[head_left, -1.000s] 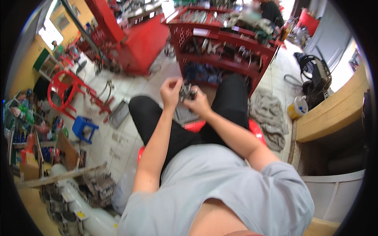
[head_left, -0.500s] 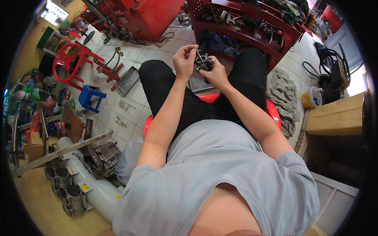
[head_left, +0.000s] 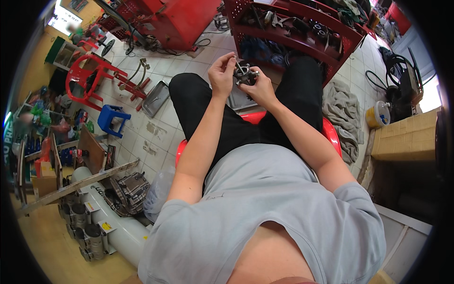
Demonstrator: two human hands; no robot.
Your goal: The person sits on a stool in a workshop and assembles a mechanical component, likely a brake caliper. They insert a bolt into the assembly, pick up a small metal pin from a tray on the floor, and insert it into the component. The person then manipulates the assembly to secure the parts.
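Note:
Above my knees, a small dark metal machine part point(head_left: 244, 72) with round openings and protruding bolts rests in my right hand point(head_left: 261, 90). The fingers of that hand wrap its near right side. My left hand point(head_left: 221, 75) is on the part's left, thumb and fingertips pinched on the upper end of a thin metal rod point(head_left: 239, 63). The rod slants down to the part; whether it is fixed in it cannot be made out. Below the hands, between my legs, a shallow metal tray point(head_left: 240, 101) shows in part.
A red tool trolley point(head_left: 302, 33) with loose parts stands just ahead. Leftward are a metal tray point(head_left: 155, 100), a blue stool point(head_left: 112, 119) and a red chair point(head_left: 78, 78). Grey cloth point(head_left: 341, 118) lies on the right, near a lidded bucket point(head_left: 377, 115) and a cardboard box point(head_left: 406, 137).
The whole view has shifted slightly. Both hands keep the same hold on the part and the rod, with hardly any visible movement.

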